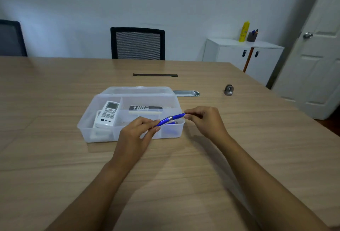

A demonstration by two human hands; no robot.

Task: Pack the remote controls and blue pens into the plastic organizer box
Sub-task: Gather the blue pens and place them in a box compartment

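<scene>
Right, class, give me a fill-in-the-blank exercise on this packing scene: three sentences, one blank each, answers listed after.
1. Both hands, left and right, hold one ____ pen by its ends above the organizer box.
2. The white remote control lies in the box's ____ compartment.
3. Behind the table, pushed up to its far edge, stands a black ____.

Missing words: blue; left; chair
</scene>
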